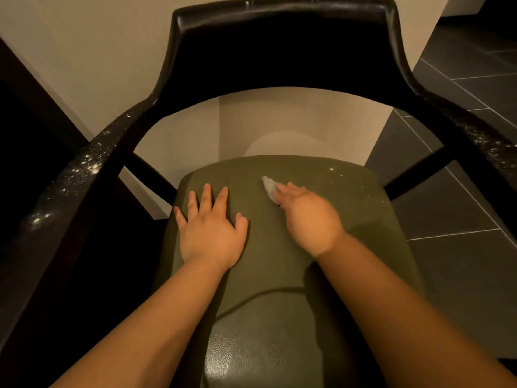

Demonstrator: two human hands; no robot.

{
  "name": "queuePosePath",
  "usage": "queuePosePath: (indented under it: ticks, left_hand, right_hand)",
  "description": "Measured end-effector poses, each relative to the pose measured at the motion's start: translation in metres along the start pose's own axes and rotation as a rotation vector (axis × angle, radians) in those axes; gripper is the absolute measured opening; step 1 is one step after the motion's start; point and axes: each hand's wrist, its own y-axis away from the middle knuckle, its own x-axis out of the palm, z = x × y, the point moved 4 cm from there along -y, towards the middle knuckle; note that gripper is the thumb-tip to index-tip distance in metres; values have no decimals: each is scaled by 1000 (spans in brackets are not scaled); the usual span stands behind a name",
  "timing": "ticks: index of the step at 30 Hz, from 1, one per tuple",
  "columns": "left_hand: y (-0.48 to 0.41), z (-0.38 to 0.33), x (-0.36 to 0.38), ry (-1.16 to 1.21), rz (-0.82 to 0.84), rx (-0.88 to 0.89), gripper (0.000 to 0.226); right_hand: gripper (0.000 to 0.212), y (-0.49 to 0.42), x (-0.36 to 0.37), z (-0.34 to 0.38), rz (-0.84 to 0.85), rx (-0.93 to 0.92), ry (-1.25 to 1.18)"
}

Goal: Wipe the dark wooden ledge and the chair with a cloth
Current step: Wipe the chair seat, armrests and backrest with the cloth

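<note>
A dark chair (279,18) with a curved black back and armrests fills the head view. Its olive-green seat (279,275) lies below me. My left hand (209,225) rests flat on the seat's left part with fingers spread. My right hand (307,211) presses a small pale cloth (269,187) onto the middle of the seat; only the cloth's far end shows past my fingers. White specks dot the left armrest (81,169), the right armrest (486,144) and the seat's far right corner. A dark wooden ledge (33,107) runs along the left side.
A beige wall (98,51) stands behind the chair. Dark grey floor tiles (461,205) spread out to the right of the seat.
</note>
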Motion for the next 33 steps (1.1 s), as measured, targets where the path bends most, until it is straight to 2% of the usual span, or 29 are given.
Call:
queuePosePath:
  ticks: [2, 3, 5, 8, 11, 14, 20, 23, 26, 28, 30, 33]
  left_hand:
    - [1, 0, -1, 2, -1, 2, 73]
    - [1, 0, -1, 2, -4, 2, 73]
    - [2, 0, -2, 0, -4, 2, 73]
    - [1, 0, 0, -3, -11, 2, 73]
    - [2, 1, 1, -3, -19, -1, 73]
    - [1, 1, 1, -5, -23, 1, 73]
    - [2, 0, -1, 0, -27, -6, 72]
    - [2, 0, 0, 2, -27, -5, 72]
    - [1, 0, 0, -10, -28, -5, 72]
    - [1, 0, 1, -14, -28, -5, 72]
    - [1, 0, 1, -8, -25, -4, 72]
    - [2, 0, 0, -5, -28, -3, 71]
  right_hand:
    - [55, -26, -20, -38, 161, 220, -9]
    - [54, -35, -32, -59, 179, 324, -36]
    - [56, -37, -45, -91, 23, 430, -55]
    - [70, -24, -36, -91, -114, 335, 15]
    - [50, -7, -17, -72, -145, 234, -28]
    - [41, -3, -17, -80, -221, 185, -85]
    - [38, -35, -45, -127, -295, 405, -115]
    - [40, -20, -44, -116, -272, 424, -118]
    - [54, 11, -28, -96, -250, 430, -66]
    - [50, 21, -26, -96, -287, 449, -62]
    - [41, 5, -34, -112, -252, 500, -141]
    - [38, -22, -51, -135, -132, 623, -281]
